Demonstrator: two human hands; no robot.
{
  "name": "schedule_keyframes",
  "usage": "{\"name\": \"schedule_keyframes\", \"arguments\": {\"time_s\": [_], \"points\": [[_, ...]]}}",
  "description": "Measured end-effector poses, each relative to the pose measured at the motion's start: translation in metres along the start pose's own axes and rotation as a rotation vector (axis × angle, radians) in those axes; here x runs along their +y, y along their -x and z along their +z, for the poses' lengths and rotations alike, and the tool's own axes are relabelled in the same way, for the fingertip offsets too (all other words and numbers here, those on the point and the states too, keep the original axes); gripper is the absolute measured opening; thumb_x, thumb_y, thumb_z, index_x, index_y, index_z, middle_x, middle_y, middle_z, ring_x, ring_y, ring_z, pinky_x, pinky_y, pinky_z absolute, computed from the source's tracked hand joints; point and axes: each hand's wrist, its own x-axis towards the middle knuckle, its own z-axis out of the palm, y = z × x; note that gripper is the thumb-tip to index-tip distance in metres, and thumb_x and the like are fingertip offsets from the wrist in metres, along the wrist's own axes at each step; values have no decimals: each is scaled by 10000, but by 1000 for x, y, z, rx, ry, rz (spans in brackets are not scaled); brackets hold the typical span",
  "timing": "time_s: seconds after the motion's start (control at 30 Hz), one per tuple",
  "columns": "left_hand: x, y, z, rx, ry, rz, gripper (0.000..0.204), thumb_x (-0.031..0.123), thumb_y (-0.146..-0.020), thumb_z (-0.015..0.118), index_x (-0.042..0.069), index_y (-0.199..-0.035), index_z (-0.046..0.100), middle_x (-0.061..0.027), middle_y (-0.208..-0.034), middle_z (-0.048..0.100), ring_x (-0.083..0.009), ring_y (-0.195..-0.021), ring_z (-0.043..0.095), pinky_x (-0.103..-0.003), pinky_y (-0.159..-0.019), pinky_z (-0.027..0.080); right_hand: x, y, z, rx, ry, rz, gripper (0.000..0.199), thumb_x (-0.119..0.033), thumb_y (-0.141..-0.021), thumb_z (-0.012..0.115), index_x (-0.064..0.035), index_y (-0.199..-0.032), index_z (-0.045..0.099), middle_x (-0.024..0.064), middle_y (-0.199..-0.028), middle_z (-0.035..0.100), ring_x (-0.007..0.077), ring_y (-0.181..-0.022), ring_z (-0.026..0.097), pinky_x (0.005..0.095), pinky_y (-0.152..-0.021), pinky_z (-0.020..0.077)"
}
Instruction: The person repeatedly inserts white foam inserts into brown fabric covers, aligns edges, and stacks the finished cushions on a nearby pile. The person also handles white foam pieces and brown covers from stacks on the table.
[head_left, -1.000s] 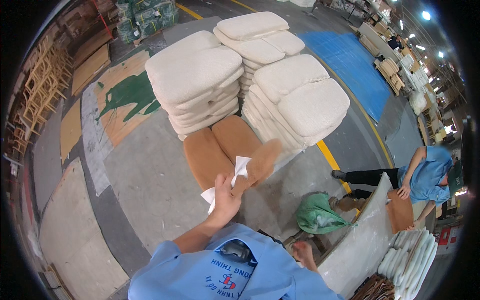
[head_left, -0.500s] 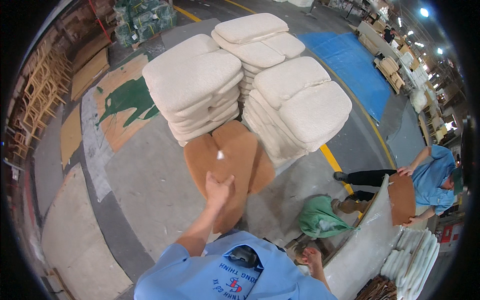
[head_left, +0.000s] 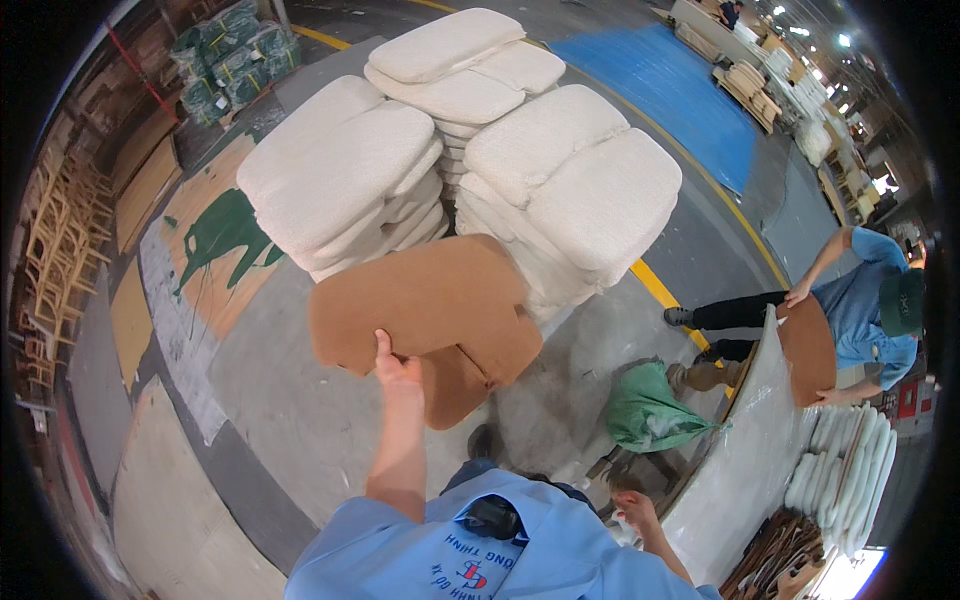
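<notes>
My left hand (head_left: 398, 372) grips the near edge of a brown padded sheet (head_left: 420, 300) with rounded corners; the thumb lies on top, and the other fingers are mostly hidden. A second brown panel (head_left: 455, 388) hangs under it, and I cannot tell whether the two are joined. The sheet is held in front of stacked off-white cushions (head_left: 340, 170), covering part of their near side. Low on the right, my right hand (head_left: 632, 508) is closed beside the work table, its fingers curled; what it holds, if anything, cannot be made out.
More off-white cushions (head_left: 570, 180) stand in stacks behind. A green sack (head_left: 650, 405) sits beside the white-topped table (head_left: 745, 460). Across it a co-worker (head_left: 865, 300) holds a brown panel (head_left: 805, 345) near stacked white pads (head_left: 845, 470). Wooden chair frames (head_left: 65, 260) line the left.
My left hand has shifted left, and the brown sheet has swung from lengthwise to crosswise, its broad face now spread out. My right hand has barely moved.
</notes>
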Motion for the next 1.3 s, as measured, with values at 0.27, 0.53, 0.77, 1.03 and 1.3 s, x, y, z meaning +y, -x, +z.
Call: {"name": "schedule_keyframes", "arguments": {"time_s": [0.27, 0.53, 0.77, 1.03, 1.3], "points": [[-22, 46, -55, 272, -806, -451, 775, 552, -903, 821, 165, -1508, 530, -89, -1310, 668, -351, -1070, 688, -471, -862, 579, 24, 4, -5, 139, -127, 76, 268, -145, -968, 786, 8, -1179, 726, 65, -1031, 748, 157, -798, 687, 316, -676, 574], [48, -17, -30, 247, -728, -64, 389, 214, -1013, 764, -9, -1305, 637, -142, -1252, 712, -316, -1126, 710, -500, -937, 612, 38, -4, 6, 54, 176, -64, 240, -214, -953, 806, -11, -1075, 766, 60, -858, 751, 156, -738, 682, 318, -671, 534], [63, -22, 40, 173, -860, 295, 353, 196, -987, 791, -21, -1232, 659, -148, -1179, 710, -321, -1078, 691, -460, -928, 591, 17, -20, 15, 79, -117, -81, 218, -187, -964, 790, -20, -1097, 745, 50, -913, 756, 146, -780, 685, 320, -705, 549], [-7, 36, -39, -321, -1188, -435, 580, 316, -1040, 643, 9, -1512, 505, -195, -1416, 611, -390, -1260, 624, -568, -996, 594, 31, -11, 13, 123, 145, -79, 445, -479, -949, 735, -146, -1243, 750, 60, -958, 779, 202, -723, 708, 388, -694, 570], [-193, 137, -17, -1066, -1757, -860, 525, 341, -1046, 626, 12, -1446, 543, -185, -1347, 640, -369, -1209, 646, -540, -974, 594, 151, 41, 61, 404, -5, -16, 459, -507, -932, 682, -127, -1169, 784, 153, -1085, 791, 346, -1006, 744, 492, -906, 572]]}}
